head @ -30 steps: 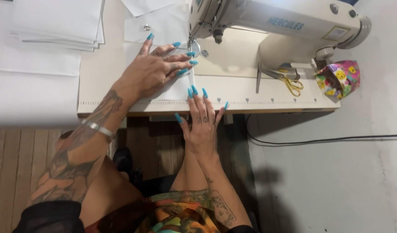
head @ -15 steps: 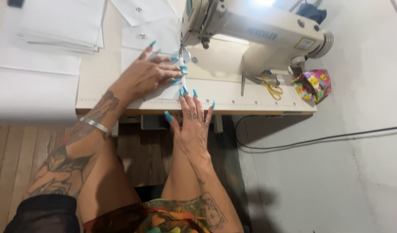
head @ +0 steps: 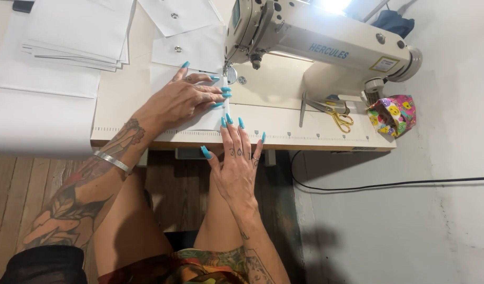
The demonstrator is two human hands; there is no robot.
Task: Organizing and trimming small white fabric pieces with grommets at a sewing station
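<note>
My left hand (head: 181, 100) lies flat on a piece of white fabric (head: 163, 79) on the sewing table, fingers spread, long turquoise nails pointing toward the needle (head: 224, 71) of a white industrial sewing machine (head: 315, 50). A metal bracelet sits on that wrist. My right hand (head: 236, 158) rests at the table's front edge, its fingertips on the fabric's near edge just below the needle. Neither hand grips anything.
Stacks of white fabric pieces (head: 78, 31) lie at the table's far left, two with metal snaps. Gold scissors (head: 339, 118) and a colourful pouch (head: 393, 113) sit right of the machine. A black cable (head: 389, 185) crosses the white floor. Wooden floorboards (head: 21, 200) lie under the table.
The view has shifted, so table and machine sit lower and further right in the frame. Both hands stay on the fabric by the needle; the right hand's fingertips sit slightly further onto the table.
</note>
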